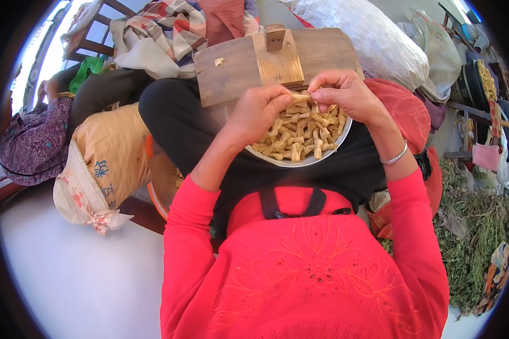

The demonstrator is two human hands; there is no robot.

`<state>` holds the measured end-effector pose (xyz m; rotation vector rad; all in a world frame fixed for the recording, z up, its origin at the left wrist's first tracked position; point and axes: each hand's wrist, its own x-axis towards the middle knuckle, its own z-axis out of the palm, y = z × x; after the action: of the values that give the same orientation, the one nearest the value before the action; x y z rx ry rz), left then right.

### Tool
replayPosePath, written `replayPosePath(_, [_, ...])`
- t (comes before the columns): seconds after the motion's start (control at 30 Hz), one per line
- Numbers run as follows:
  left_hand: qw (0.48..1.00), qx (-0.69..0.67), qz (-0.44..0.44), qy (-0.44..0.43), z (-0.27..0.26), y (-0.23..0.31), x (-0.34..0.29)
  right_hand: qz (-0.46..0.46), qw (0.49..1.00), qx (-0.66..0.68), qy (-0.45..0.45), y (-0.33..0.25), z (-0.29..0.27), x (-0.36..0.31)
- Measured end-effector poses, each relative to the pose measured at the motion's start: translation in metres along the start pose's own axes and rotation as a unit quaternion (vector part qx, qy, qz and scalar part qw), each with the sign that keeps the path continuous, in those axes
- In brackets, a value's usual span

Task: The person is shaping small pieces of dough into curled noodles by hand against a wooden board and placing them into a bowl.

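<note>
Over a white bowl [293, 164] on my lap, both hands are pinched around one yellowish-brown knotted strip [300, 98], which looks like dried bean curd. My left hand [259, 108] grips its left end between thumb and forefinger. From the other side, the thumb and fingers of my right hand [345, 93] close at its right end, partly hiding it. Many similar short knotted pieces [297, 131] fill the bowl just below my hands. Beyond it lies a wooden board [226, 76] with a paler crosspiece and an upright block; a small loose scrap [219, 61] rests on it.
A tied tan sack [113, 152] stands at my left, beside an orange-rimmed container [157, 195]. Another person's patterned sleeve [37, 141] shows at far left. White plastic sacks [373, 42] lie ahead right. Dried green plants [475, 226] are piled on the right.
</note>
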<state>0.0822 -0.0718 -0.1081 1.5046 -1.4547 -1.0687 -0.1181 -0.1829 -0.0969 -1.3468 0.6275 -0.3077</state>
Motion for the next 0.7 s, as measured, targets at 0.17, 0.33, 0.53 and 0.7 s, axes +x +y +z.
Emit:
replayPosePath(0.17, [0.996, -0.080, -0.017, 0.045, -0.023, -0.019, 0.022, -0.061, 0.991, -0.024, 0.119, 0.007, 0.001, 0.025])
replayPosePath(0.33, [0.991, -0.103, -0.009, 0.088, -0.033, -0.049, 0.046, -0.083, 0.978, -0.077, 0.177, 0.023, 0.006, 0.052])
replayPosePath(0.53, [0.990, -0.083, -0.026, 0.114, -0.027, -0.062, 0.063, -0.153, 0.926, -0.258, 0.231, 0.043, 0.004, 0.071])
replayPosePath(0.7, [0.977, 0.107, -0.021, 0.182, -0.031, -0.070, 0.062, -0.182, 0.829, -0.448, 0.283, 0.045, -0.003, 0.062])
